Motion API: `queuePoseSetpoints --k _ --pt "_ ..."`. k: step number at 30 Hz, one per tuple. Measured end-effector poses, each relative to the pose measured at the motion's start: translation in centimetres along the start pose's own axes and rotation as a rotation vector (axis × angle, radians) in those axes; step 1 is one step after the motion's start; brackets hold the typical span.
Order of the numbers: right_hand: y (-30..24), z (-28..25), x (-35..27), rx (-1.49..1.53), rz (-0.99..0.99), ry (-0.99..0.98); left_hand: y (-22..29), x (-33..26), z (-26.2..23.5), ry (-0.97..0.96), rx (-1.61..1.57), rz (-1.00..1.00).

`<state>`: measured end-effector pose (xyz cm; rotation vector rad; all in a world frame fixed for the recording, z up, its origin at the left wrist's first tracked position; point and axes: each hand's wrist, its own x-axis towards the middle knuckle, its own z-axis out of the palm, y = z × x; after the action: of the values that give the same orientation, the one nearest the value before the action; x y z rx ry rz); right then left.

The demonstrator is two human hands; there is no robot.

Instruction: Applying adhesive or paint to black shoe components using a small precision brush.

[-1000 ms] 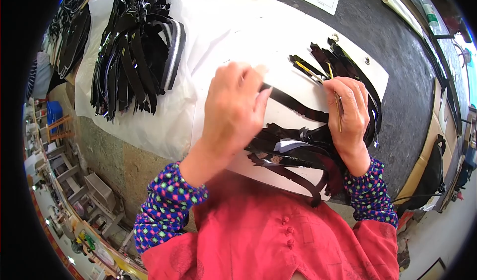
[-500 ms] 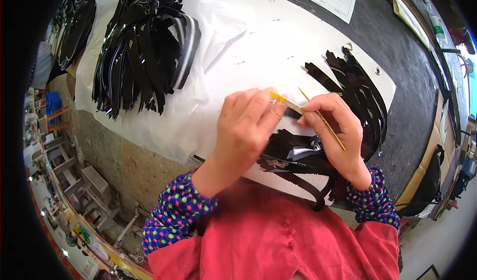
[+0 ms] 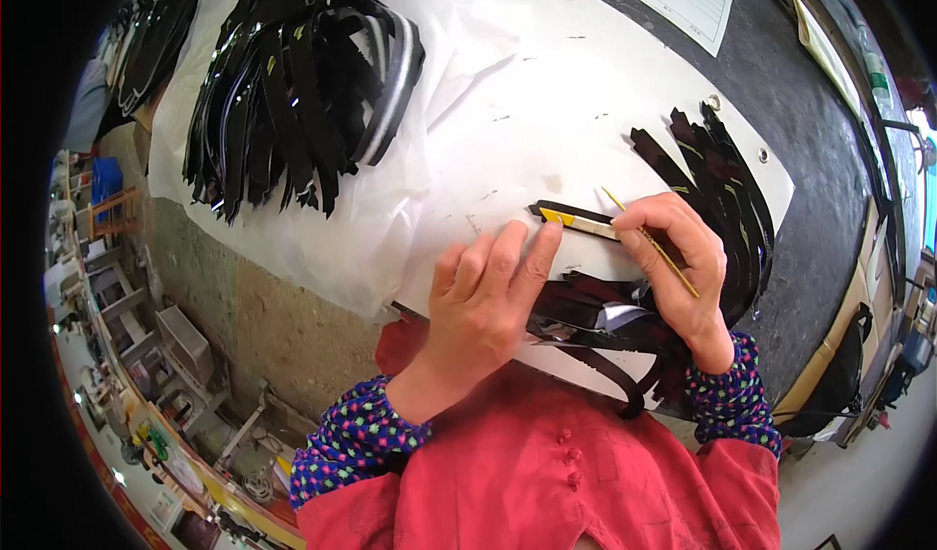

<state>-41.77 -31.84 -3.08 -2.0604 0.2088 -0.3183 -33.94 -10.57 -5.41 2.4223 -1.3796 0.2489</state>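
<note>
My right hand [image 3: 683, 262] is pinched closed. A thin golden stick [image 3: 673, 260] passes through its fingers, and the fingertips meet the right end of a narrow pale strip [image 3: 590, 225] with a yellow tip [image 3: 557, 217]. That strip lies along a longer black strip [image 3: 576, 207] on the white board. My left hand [image 3: 488, 301] rests on the board with its fingers stretched out, holding nothing; its thumb and finger ends are just below the yellow tip. Between and below the hands lies a pile of black strips [image 3: 576, 306], partly covered by my right hand.
A large bundle of black strips [image 3: 283, 111] lies on crumpled white sheeting [image 3: 390, 218] at the left. More black strips [image 3: 727, 179] fan out at the right of the white board [image 3: 586, 91]. A printed sheet [image 3: 698, 8] and a bottle [image 3: 876, 77] are farther back on the dark table.
My left hand has come off the yellow-tipped strip and opened downward. The strip now lies over the black strip. My right hand keeps its pinch. The whole view has shifted slightly.
</note>
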Motion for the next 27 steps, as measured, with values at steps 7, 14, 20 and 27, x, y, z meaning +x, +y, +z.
queuePoseSetpoints --k 7,14,20,27 --pt "0.0 0.8 0.1 -0.104 -0.062 -0.011 0.2 -0.3 0.0 -0.004 -0.098 -0.060" --pt "-0.1 1.4 0.2 -0.244 -0.165 0.025 0.3 -0.4 0.5 0.018 0.048 0.016" --pt "-0.4 1.5 0.2 -0.339 -0.264 0.020 0.3 -0.4 0.4 0.014 0.080 0.005" --pt "-0.2 1.9 -0.1 -0.378 -0.234 0.015 0.5 -0.4 0.6 0.018 0.084 -0.025"
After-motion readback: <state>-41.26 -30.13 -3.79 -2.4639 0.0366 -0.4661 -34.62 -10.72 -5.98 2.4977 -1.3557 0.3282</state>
